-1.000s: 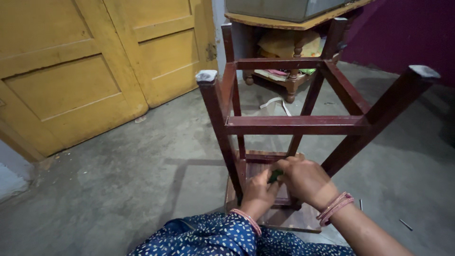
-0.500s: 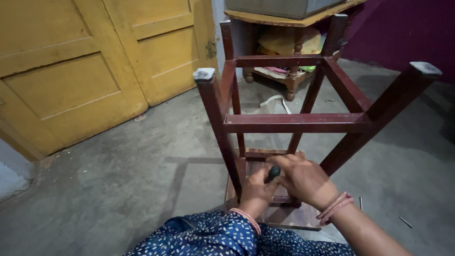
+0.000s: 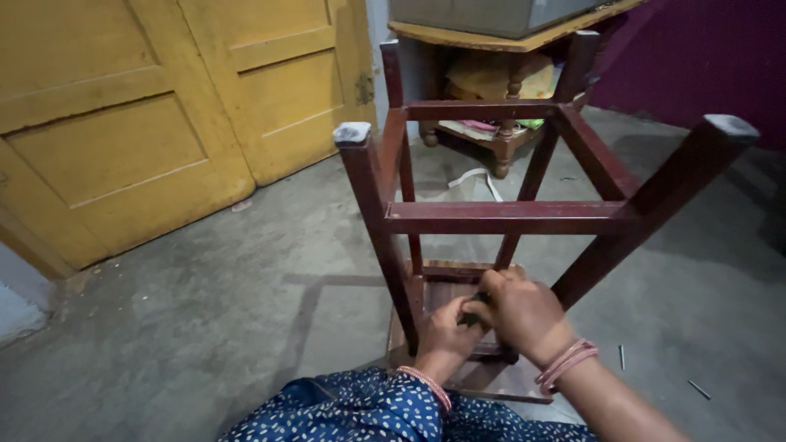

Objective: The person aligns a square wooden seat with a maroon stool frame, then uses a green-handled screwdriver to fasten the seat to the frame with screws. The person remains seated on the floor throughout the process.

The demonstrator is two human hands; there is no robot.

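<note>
1. Stool (image 3: pixel 508 217) stands upside down on the floor (image 3: pixel 205 327), legs up, so its underside is reachable
2. Left hand (image 3: pixel 442 331) steadies a dark tool (image 3: pixel 473 317), fingers curled round it
3. Right hand (image 3: pixel 524 315) clenches over the tool from above, pressing down

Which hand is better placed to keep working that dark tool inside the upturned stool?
Probably the right hand: it covers the dark tool inside the stool, while the left hand sits lower beside it.
</note>
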